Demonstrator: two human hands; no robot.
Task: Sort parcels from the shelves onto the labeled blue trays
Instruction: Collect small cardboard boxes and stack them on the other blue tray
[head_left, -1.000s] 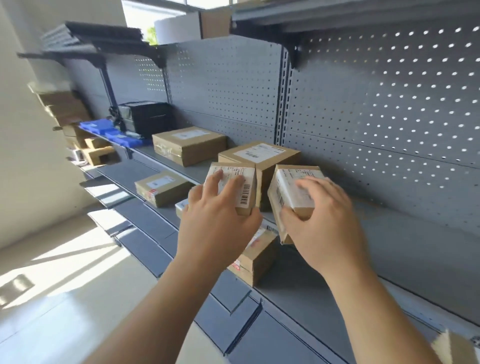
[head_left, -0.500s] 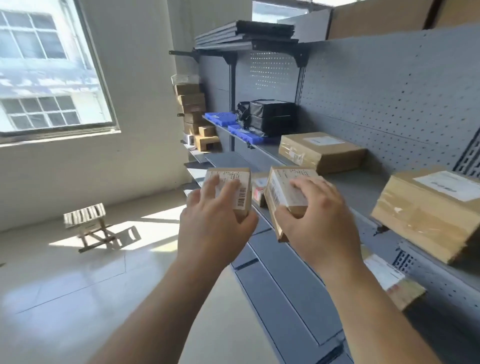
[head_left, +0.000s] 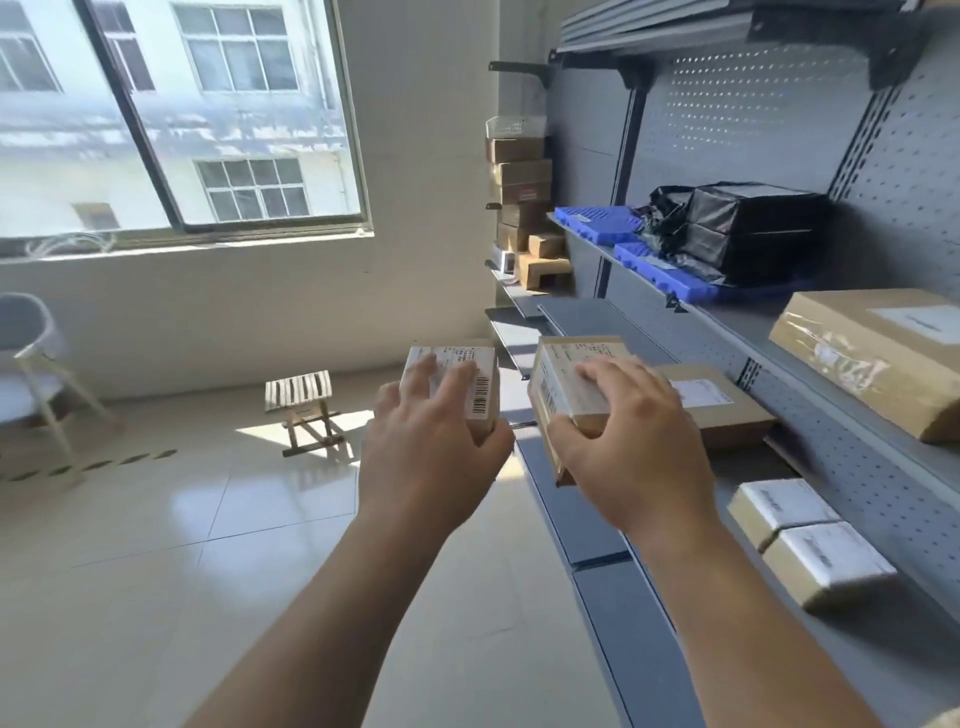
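My left hand (head_left: 431, 452) grips the left parcel (head_left: 467, 374) and my right hand (head_left: 623, 447) the right parcel (head_left: 566, 374), both in mid-air beside the shelf (head_left: 639, 649), well short of the trays (head_left: 660, 273); neither is sorted yet, and other boxes (head_left: 878, 358) lie on the shelf.
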